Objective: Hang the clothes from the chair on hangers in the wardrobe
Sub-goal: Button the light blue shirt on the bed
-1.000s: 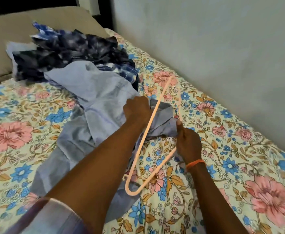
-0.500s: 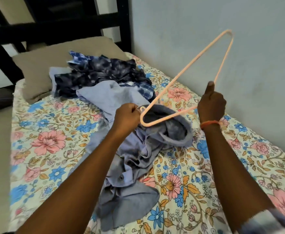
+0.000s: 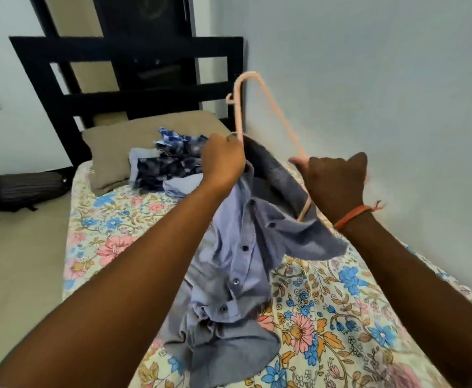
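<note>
A light blue button shirt is lifted off the bed, its lower part still crumpled on the floral sheet. My left hand grips the shirt's collar area together with one side of a pink plastic hanger. The hanger stands upright, blurred, with its lower end inside the shirt's opening. My right hand is closed on the hanger's other side, thumb stuck out. A pile of dark blue patterned and checked clothes lies near the pillow.
The bed with its floral sheet runs along the pale wall on the right. A tan pillow leans against the black headboard. A dark bag lies on the floor at the left.
Both hands have risen, lifting the shirt off the bed. The hanger has swung from lying on the bed to upright, and one end has gone into the shirt.
</note>
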`<action>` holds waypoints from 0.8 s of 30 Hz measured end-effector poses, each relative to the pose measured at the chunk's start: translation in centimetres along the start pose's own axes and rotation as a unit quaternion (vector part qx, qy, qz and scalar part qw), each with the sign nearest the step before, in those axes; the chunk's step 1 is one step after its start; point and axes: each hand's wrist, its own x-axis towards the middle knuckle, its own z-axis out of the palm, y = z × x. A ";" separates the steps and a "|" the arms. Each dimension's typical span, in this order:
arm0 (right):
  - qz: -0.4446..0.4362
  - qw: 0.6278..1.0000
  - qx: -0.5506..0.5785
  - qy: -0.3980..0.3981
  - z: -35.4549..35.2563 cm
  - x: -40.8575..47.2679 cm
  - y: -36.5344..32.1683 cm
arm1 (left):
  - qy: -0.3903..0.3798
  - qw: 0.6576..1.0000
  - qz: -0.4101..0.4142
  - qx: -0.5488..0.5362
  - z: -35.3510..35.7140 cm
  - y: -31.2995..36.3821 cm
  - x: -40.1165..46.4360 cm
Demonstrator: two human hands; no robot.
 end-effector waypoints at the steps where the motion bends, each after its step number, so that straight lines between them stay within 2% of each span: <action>1: -0.031 0.999 0.019 -0.011 -0.7 0.1 -0.4 | 0.007 1.000 0.004 0.007 -0.5 1.0 0.5; 4: -0.108 0.990 0.073 -0.057 -2.1 0.1 -0.7 | 0.025 1.000 0.000 0.018 -2.4 2.8 2.1; 6: -0.147 0.984 0.095 -0.043 -2.8 0.5 -0.3 | 0.022 1.000 -0.014 -0.009 -3.7 3.3 2.7; 9: -0.183 0.978 0.097 0.008 -2.9 1.0 0.2 | -0.017 0.998 -0.054 -0.031 -5.7 3.7 2.2; 13: -0.216 0.970 0.113 0.014 -2.4 0.1 0.0 | -0.102 0.980 -0.162 -0.055 -8.7 3.8 1.6; 15: -0.233 0.965 0.118 0.013 -2.6 -0.6 -0.6 | -0.104 0.975 -0.188 -0.048 -9.3 3.3 1.5; 17: -0.239 0.963 0.124 0.009 -2.9 -1.0 -1.6 | -0.061 0.987 -0.143 -0.031 -9.1 2.7 1.6; 19: -0.229 0.963 0.145 0.002 -3.0 -1.2 -2.4 | 0.006 0.997 -0.023 0.071 -8.8 2.1 1.6; 21: -0.217 0.963 0.159 -0.019 -2.9 -1.3 -2.7 | 0.058 0.983 0.069 0.160 -8.7 2.0 1.0; 22: -0.218 0.962 0.161 -0.026 -2.7 -1.3 -2.7 | 0.066 0.980 0.084 0.167 -8.7 1.9 1.0; 24: -0.227 0.957 0.176 -0.045 -2.2 -1.8 -2.7 | 0.054 0.989 0.045 0.129 -8.8 1.7 1.3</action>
